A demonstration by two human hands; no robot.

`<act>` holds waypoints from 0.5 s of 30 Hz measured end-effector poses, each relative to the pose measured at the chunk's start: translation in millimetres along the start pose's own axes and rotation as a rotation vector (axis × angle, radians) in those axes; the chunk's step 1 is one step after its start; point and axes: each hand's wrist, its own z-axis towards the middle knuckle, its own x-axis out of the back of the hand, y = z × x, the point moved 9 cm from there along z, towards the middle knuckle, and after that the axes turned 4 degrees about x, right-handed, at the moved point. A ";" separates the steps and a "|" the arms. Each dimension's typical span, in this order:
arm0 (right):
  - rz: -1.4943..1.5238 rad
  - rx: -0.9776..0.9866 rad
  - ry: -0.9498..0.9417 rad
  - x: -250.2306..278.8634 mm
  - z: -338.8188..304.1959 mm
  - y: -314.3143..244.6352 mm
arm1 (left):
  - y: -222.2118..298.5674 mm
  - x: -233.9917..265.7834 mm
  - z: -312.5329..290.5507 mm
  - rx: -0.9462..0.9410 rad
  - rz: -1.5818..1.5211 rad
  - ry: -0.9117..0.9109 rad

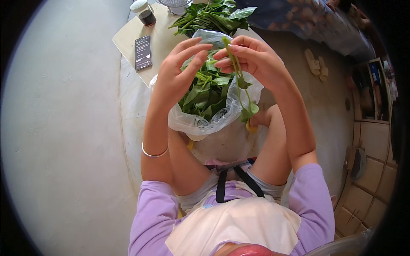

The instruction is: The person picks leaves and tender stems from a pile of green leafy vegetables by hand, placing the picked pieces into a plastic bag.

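Observation:
Between the thumb and fingers of my right hand (252,55) is a leafy green stem (240,85), its leaves hanging down over the right rim of a plastic bag. My left hand (184,59) is raised over the bag's left side, fingers apart, with nothing visible in it. Below both hands the white translucent plastic bag (194,123) stands open in front of my knees, filled with loose green leaves and stems (205,96). A heap of leafy green stems (213,17) lies on the table just beyond the bag.
On the pale table (128,36) are a dark phone (143,52) with a lit screen and a lidded jar of dark liquid (147,17). A small fan (174,4) stands at the back. Slippers (315,64) lie on the floor to the right, near cardboard boxes (371,141).

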 end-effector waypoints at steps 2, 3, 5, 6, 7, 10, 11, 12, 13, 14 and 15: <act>-0.058 0.018 0.045 4.5 2.2 10.6 | -0.9 -9.2 2.0 0.037 -0.113 0.006; -0.117 0.034 0.080 8.2 2.6 12.7 | -4.5 -16.8 1.6 0.114 -0.240 -0.018; -0.260 0.047 0.052 7.9 1.7 8.7 | -10.7 -28.8 -0.8 0.249 -0.423 -0.035; -0.404 0.061 0.013 4.4 1.7 5.4 | -13.0 -28.9 -1.1 0.252 -0.423 -0.041; -0.401 0.060 0.019 3.7 1.8 3.1 | -17.9 -32.1 -1.8 0.278 -0.454 -0.069; -0.399 0.000 0.003 3.1 2.4 4.7 | -23.8 -38.2 -2.8 0.319 -0.567 -0.115; -0.398 0.006 -0.002 3.3 4.5 5.5 | -25.0 -40.1 -3.9 0.335 -0.649 -0.123; -0.397 0.012 -0.008 3.0 5.9 6.9 | -24.5 -41.6 -4.6 0.338 -0.647 -0.128; -0.393 0.012 -0.004 2.9 6.4 9.0 | -22.9 -41.0 -4.6 0.334 -0.681 -0.103; -0.323 -0.015 -0.036 -0.9 6.7 13.4 | -21.8 -39.6 -4.2 0.327 -0.717 -0.077; -0.253 -0.042 -0.069 -4.7 6.8 17.6 | -23.6 -38.5 -4.9 0.328 -0.716 -0.082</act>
